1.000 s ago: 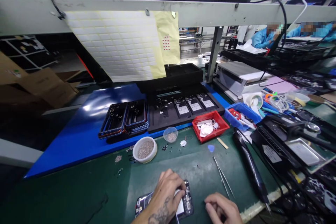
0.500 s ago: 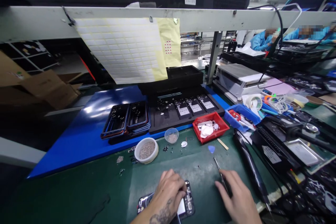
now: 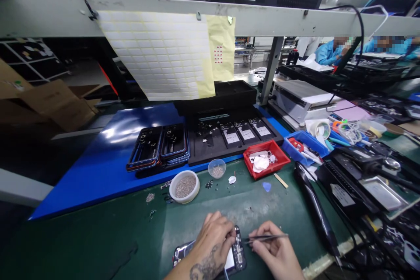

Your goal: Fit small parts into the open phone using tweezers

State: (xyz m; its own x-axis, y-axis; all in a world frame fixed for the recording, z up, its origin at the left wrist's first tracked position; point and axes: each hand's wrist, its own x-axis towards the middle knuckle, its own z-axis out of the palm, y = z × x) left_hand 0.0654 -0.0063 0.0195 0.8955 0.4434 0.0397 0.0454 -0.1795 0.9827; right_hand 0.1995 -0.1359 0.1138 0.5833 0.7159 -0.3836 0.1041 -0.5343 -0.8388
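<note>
The phone (image 3: 238,251) is being pinned to the surface (image 3: 131,232) by the left hand (image 3: 213,240) (fingers closed on it). Tweezers (image 3: 265,238), gripped in the right hand (image 3: 274,251), are being aimed at its board; fine tip placement is called for next.

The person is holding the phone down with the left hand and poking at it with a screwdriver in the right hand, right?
Not quite. The head view shows the right hand pinching thin metal tweezers, not a screwdriver, with the tips pointing at the opened phone. The rest is right: the left hand rests on the phone and holds it down on the green mat.
</note>
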